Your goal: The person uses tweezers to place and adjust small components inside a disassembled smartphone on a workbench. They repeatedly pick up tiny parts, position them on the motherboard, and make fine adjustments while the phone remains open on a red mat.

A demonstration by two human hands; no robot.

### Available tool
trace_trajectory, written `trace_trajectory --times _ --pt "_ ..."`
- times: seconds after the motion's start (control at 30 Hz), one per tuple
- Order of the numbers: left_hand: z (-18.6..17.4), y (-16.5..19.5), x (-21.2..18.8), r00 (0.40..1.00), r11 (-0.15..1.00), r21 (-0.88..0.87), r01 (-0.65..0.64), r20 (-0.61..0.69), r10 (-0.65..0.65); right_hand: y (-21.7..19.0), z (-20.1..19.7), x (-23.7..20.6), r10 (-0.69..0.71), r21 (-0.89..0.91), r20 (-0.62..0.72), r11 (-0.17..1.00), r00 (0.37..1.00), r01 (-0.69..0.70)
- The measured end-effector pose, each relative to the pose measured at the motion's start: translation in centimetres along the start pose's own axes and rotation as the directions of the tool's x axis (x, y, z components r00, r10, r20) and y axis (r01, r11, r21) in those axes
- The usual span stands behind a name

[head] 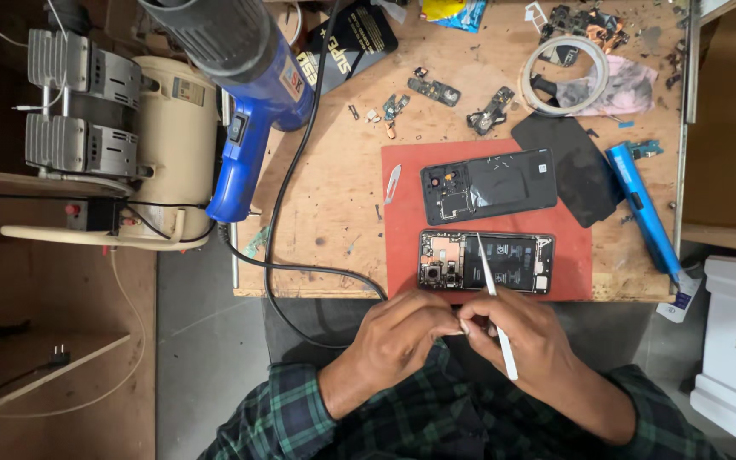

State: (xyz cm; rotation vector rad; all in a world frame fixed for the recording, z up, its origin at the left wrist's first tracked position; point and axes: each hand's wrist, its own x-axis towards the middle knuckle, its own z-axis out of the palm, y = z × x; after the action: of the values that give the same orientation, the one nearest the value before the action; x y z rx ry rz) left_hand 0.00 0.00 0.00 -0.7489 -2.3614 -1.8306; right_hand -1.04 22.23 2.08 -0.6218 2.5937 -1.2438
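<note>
- Two hands meet just below the opened black phone body (485,262) on the red mat (572,255).
- Right hand (528,341) pinches slim white tweezers (496,308); left hand (402,334) fingertips close on something tiny, unseen.
- Best kept low, over the mat.

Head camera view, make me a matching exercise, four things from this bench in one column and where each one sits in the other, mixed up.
Things:
1. heat gun
2. opened phone
3. blue screwdriver
4. tape roll

Places:
A. top right of the bench
B. near edge of the red mat, just beyond the hands
C. right side of the bench, lying diagonally
D. left edge of the bench, beside the cream compressor

Pairs: 1-D, 2-B, 3-C, 4-A
</note>
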Motion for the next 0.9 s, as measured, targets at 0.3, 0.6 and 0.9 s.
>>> trace_trajectory --times 0.3,0.6,0.9 --pt "0.1 1.7 0.9 0.966 0.949 -0.238 0.204 -0.107 -0.235 -1.1 -0.9 1.4 -0.065 0.081 -0.007 0.995 0.998 0.065" --pt "-4.1 -0.8 1.0 0.806 0.853 -0.353 0.384 -0.323 -0.496 -2.6 0.7 6.5 -0.123 0.082 -0.069 0.988 0.99 0.128" --pt "-13.0 0.0 5.1 0.898 0.73 0.56 0.391 -0.408 -0.168 -5.9 4.4 12.1 0.073 0.148 -0.407 0.989 0.911 -0.013"
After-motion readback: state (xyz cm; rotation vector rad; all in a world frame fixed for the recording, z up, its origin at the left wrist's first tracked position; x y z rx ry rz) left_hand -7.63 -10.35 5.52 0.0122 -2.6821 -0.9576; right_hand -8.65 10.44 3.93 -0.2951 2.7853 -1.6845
